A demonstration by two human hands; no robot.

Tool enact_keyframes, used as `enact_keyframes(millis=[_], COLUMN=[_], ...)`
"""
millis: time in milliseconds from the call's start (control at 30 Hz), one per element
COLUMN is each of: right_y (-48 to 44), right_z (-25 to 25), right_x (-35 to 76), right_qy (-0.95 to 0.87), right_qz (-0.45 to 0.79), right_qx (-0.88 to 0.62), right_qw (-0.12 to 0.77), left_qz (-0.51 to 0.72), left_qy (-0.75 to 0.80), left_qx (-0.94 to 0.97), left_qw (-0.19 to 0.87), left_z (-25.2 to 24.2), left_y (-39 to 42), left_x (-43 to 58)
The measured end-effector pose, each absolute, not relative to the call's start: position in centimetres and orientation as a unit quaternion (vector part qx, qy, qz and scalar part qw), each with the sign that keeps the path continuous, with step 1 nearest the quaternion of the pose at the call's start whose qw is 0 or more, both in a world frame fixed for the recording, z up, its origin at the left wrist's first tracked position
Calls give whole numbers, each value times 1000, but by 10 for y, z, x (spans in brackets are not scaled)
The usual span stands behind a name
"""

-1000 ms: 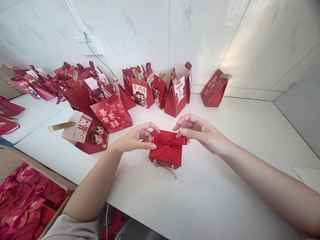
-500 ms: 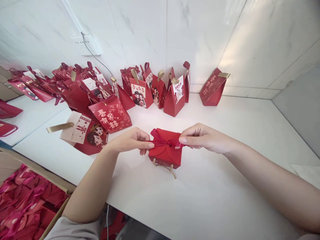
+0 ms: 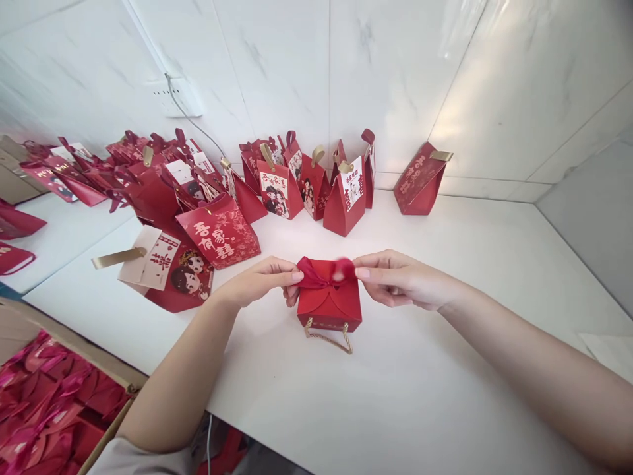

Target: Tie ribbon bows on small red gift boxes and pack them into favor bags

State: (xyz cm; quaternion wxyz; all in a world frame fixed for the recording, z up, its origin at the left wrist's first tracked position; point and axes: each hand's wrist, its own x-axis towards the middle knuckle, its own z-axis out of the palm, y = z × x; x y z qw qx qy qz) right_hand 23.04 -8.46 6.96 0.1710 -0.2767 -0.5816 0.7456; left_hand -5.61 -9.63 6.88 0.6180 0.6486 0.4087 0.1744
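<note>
A small red gift box [image 3: 324,309] stands upright on the white table, its curved top flaps folded over each other. Across its top runs a dark red ribbon [image 3: 316,276] tied in a bow. My left hand [image 3: 270,277] pinches the bow's left loop between thumb and fingers. On the other side my right hand [image 3: 393,277] pinches the ribbon's right part, which is smeared by motion. A twisted gold cord handle [image 3: 329,340] hangs from the near face of the box onto the table.
Several red gift boxes [image 3: 220,231] crowd the table's back left, and one box [image 3: 420,181] stands alone at the back right. At lower left a carton [image 3: 116,412] holds many red boxes with ribbons. A cable [image 3: 190,119] runs from a wall socket [image 3: 173,97].
My right hand has drawn the ribbon's right side up, and it now shows as a fuller loop. The box has turned slightly. My left hand keeps its pinch.
</note>
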Motion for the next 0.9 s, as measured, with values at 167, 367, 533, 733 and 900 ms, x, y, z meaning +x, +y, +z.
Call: enact_keyframes(millis=[167, 367, 533, 733, 900], right_y=[-84, -85, -90, -93, -92], right_z=[67, 61, 51, 49, 49], right_x=[229, 226, 217, 216, 217], right_qy=[-592, -548, -468, -465, -487], right_qz=[720, 763, 809, 821, 795], right_qx=[-308, -275, -252, -223, -226], right_qw=[188, 207, 252, 246, 281], left_qz=[145, 140, 134, 175, 198], left_qy=[391, 387, 383, 375, 370], left_qx=[659, 658, 663, 654, 653], left_qw=[626, 631, 629, 633, 630], left_z=[71, 73, 72, 70, 67], left_y=[-97, -97, -97, -96, -95], left_x=[-55, -55, -56, -56, -57])
